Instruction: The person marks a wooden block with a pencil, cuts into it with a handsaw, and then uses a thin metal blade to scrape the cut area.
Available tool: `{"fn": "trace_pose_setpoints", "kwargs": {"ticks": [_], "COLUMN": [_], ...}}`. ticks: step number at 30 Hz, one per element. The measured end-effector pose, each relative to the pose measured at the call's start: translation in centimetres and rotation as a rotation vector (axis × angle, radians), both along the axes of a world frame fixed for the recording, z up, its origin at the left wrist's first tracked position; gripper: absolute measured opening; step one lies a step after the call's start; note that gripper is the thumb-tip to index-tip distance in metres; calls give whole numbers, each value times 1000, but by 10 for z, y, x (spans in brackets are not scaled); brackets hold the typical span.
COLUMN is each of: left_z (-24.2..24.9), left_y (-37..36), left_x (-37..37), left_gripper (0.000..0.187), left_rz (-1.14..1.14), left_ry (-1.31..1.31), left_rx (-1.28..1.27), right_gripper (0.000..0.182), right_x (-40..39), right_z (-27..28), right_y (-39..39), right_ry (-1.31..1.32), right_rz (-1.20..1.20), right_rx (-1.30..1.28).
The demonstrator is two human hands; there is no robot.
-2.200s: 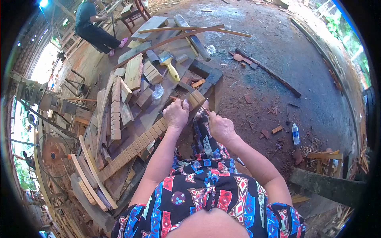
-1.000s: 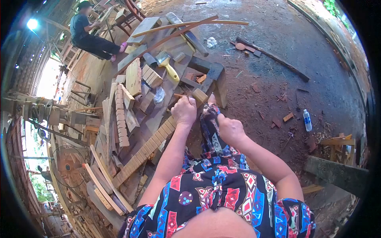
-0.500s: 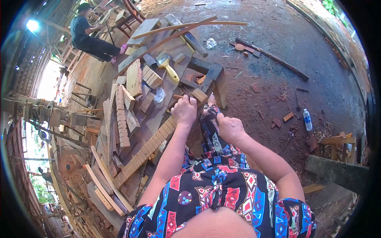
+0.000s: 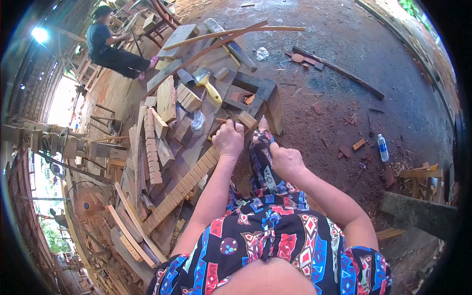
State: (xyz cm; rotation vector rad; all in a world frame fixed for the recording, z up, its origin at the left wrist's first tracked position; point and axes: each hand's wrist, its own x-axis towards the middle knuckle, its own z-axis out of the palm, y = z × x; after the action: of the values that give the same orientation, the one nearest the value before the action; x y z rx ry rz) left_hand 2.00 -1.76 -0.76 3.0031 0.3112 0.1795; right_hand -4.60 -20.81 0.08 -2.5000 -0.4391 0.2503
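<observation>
My left hand (image 4: 229,139) is closed over the workbench, its fingers round a thin brown wooden stick (image 4: 221,120) whose end sticks out to the left. Just beyond those fingers is a pale wooden block (image 4: 247,120). My right hand (image 4: 287,162) is a fist above my patterned trouser leg, to the right of the bench; whatever it may grip is hidden. A long notched wooden strip (image 4: 189,183) runs from near my left wrist toward the lower left. Farther up lie a paintbrush (image 4: 210,88) with a yellow handle and a crumpled clear plastic bag (image 4: 197,121).
A dark box-like frame (image 4: 265,88) with wood scraps inside stands at the bench end. Stacked wood pieces (image 4: 152,145) crowd the left. A water bottle (image 4: 382,147) stands on the littered floor. Another person (image 4: 105,46) sits at the upper left; a fan (image 4: 86,206) is at lower left.
The view has shifted very slightly. Both my hands keep nearly the same place and closed shape. The other person's arms and head have moved a little.
</observation>
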Motion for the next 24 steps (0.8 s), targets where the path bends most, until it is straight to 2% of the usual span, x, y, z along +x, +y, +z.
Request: {"fn": "trace_pose_setpoints", "kwargs": {"ticks": [8, 11, 15, 20, 24], "left_z": [-4, -2, -2, -3, 4], "left_y": [1, 1, -1, 0, -1], "left_x": [-1, -1, -2, -2, -4], "left_gripper": [36, 35, 34, 33, 33], "left_rz": [-4, -9, -8, -5, 1], "left_ry": [-12, -9, 8, -15, 0], "left_rx": [20, -5, -16, -10, -16], "right_gripper": [19, 20, 21, 19, 17], "right_x": [27, 11, -4, 24, 15], "right_z": [-2, 5, 2, -1, 9], "right_y": [29, 17, 2, 32, 19], "right_ry": [34, 54, 84, -5, -20], "right_rz": [-20, -18, -2, -25, -26], "right_rx": [-54, 0, -80, -44, -21]}}
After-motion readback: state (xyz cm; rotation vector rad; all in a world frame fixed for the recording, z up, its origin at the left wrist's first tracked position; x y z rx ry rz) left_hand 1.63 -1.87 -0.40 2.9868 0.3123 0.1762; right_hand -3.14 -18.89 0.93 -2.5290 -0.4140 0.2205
